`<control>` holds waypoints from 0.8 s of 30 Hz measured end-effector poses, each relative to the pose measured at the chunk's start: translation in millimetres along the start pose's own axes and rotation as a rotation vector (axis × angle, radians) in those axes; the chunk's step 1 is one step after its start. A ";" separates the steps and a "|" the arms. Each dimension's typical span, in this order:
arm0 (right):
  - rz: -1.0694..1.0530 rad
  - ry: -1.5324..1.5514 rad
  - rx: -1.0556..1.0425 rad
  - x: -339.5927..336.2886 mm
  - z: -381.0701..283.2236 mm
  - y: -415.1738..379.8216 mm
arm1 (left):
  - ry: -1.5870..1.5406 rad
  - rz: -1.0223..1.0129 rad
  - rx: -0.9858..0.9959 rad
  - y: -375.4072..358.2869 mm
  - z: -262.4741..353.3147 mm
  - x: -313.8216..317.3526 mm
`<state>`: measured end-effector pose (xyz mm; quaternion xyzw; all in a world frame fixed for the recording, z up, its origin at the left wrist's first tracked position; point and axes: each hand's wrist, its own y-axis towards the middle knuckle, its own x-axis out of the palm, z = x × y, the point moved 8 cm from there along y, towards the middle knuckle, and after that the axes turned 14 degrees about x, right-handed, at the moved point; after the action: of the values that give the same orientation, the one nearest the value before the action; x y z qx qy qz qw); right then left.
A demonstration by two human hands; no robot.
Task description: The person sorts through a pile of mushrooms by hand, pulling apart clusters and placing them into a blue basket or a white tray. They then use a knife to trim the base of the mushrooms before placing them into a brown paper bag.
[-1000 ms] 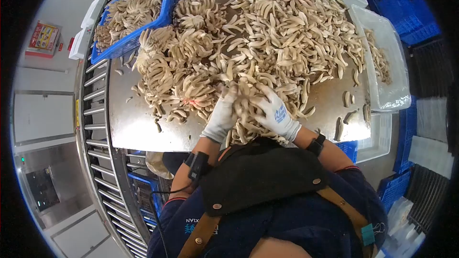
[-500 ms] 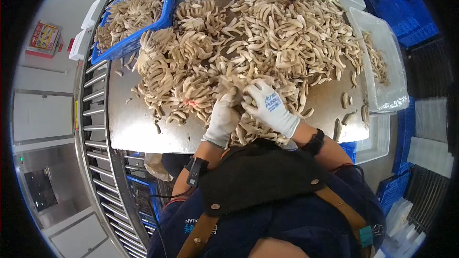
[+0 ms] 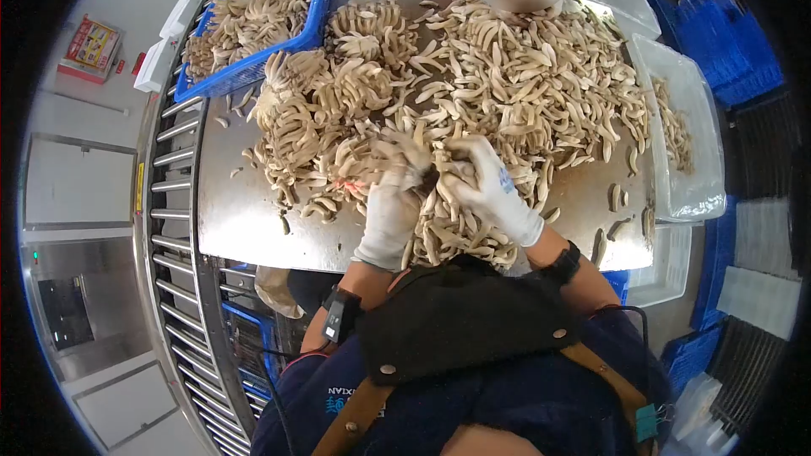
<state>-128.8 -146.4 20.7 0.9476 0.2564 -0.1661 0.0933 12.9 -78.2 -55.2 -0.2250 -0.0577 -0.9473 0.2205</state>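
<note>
Worktop (image 3: 245,219): steel, heaped with mushrooms.
Mushroom cluster (image 3: 435,171): near edge, between both hands.
Left hand (image 3: 390,203): gloved, closed on the cluster.
Right hand (image 3: 490,190): gloved, gripping stems.
Technique: brace the base, peel stems gently.

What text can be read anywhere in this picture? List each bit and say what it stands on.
"NAIXIN", seemingly mirrored and partly hidden: pale letters on the dark blue sleeve.
Blue print on the back of the right hand glove: too blurred to read.
Red and yellow packet on the left shelf: print too small to read.
Yellow sticker on the roller conveyor frame: unreadable.
</note>
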 end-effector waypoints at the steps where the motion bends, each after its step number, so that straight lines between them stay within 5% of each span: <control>1: 0.021 -0.163 -0.204 0.7 -27.1 4.0 | -0.308 0.129 -0.167 -7.7 1.0 17.4; 3: -0.103 -0.269 -0.122 12.9 -13.6 9.5 | 0.030 -0.063 -0.049 -7.3 -1.1 12.9; 6: -0.179 -0.195 -0.064 16.8 1.4 17.0 | -0.138 0.009 -0.063 2.6 -5.9 -5.1; 9: -0.032 -0.200 -0.038 12.8 -2.3 17.7 | 0.758 -0.340 0.402 -4.4 21.1 9.4; 10: -0.055 0.003 0.056 20.3 19.6 21.5 | 0.851 -0.380 0.455 -4.9 32.3 21.1; 12: -0.289 -0.071 0.109 20.7 32.8 20.6 | 1.026 -0.457 0.520 -3.4 40.4 27.2; 14: -0.194 0.099 0.215 16.4 37.8 24.5 | 1.187 -0.540 0.546 1.0 33.9 15.8; 16: -0.155 -0.099 0.129 32.6 48.6 19.8 | 0.725 -0.344 0.357 -0.3 3.4 1.8; 17: -0.282 -0.045 0.290 29.8 40.5 24.1 | 0.622 -0.299 0.277 0.6 4.7 4.9; 19: -0.159 0.301 0.239 25.6 45.8 24.3 | -0.152 0.024 -0.062 9.5 8.1 0.4; 23: -0.247 -0.047 0.217 21.9 16.5 22.8 | 0.297 -0.271 0.157 -6.6 16.8 36.9; 24: -0.269 0.061 0.318 18.3 22.3 23.1 | 0.066 -0.226 0.023 -2.1 8.8 31.0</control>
<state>-107.9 -163.6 -4.4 0.9121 0.3541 -0.1867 -0.0881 -9.4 -86.7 -33.3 -0.1830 -0.0864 -0.9723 0.1166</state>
